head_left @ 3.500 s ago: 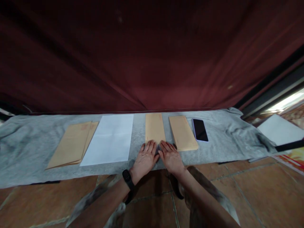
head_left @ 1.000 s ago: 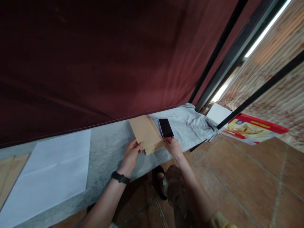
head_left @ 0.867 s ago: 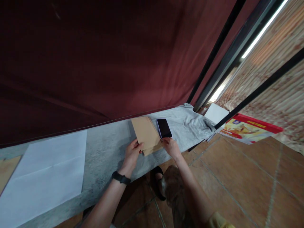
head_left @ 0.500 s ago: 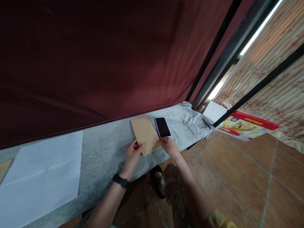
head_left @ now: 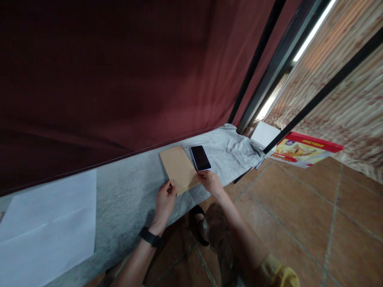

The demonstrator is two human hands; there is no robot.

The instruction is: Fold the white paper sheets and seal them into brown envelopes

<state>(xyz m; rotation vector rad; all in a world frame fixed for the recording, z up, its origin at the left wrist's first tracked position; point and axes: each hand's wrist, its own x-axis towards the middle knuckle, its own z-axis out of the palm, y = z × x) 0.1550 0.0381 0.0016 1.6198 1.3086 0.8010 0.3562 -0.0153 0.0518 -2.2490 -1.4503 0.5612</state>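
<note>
Grey cloth (head_left: 128,195), near edge: left hand (head_left: 164,201) and right hand (head_left: 210,181) at brown envelope's (head_left: 178,169) near corners, beside phone (head_left: 200,158); pinching or pressing indeterminate.

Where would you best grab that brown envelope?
Probably pinch the brown envelope at its near short edge, coming from the person's side: it lies flat on the grey cloth, the phone hugs its right edge, and the left hand and right hand flank that end.

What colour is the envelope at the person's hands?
Plain kraft tan, no print visible: envelope, shown in the head view.
</note>
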